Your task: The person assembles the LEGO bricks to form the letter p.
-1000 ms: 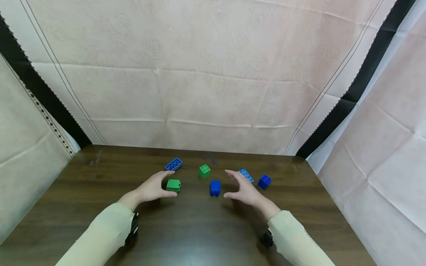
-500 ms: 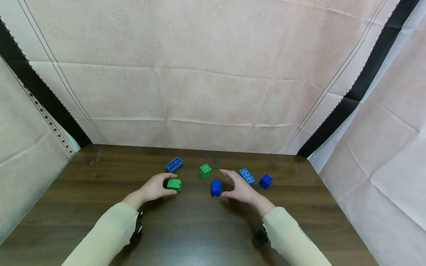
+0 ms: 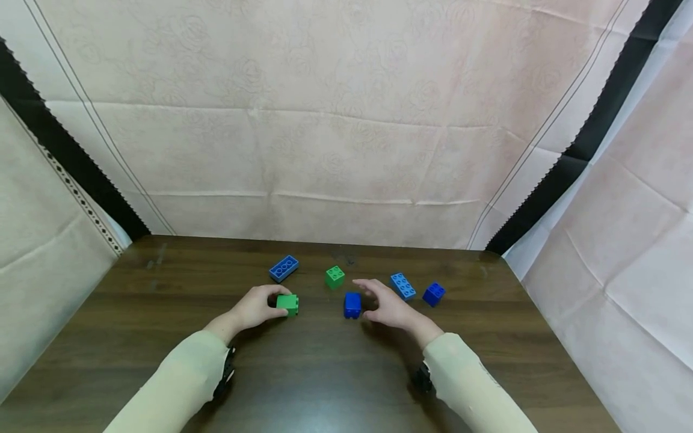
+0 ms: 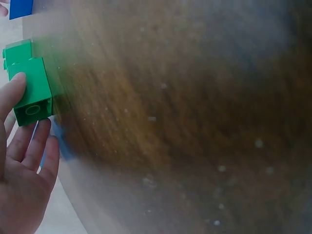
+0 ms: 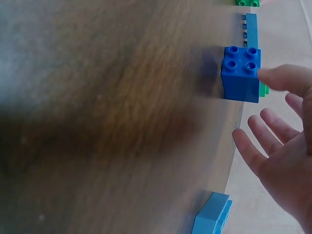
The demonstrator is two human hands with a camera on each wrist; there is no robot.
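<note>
A green toy building brick lies on its side, studs facing right, between the thumb and fingers of my left hand. In the left wrist view the thumb presses on the green brick and the fingers sit at its opposite face. My right hand stands beside a dark blue brick, thumb and fingers spread. The right wrist view shows four studs on that blue brick, with the thumb tip right at its edge and the other fingers of the right hand extended, apart from it.
Behind the hands on the brown wooden table lie a long blue brick, a small green brick, a light blue brick and another dark blue brick. A pale cloth hangs beyond the table's far edge.
My left thumb and fingers have closed in on the green brick, which has shifted slightly right and nearer me. My right hand has moved left, closer to the dark blue brick.
</note>
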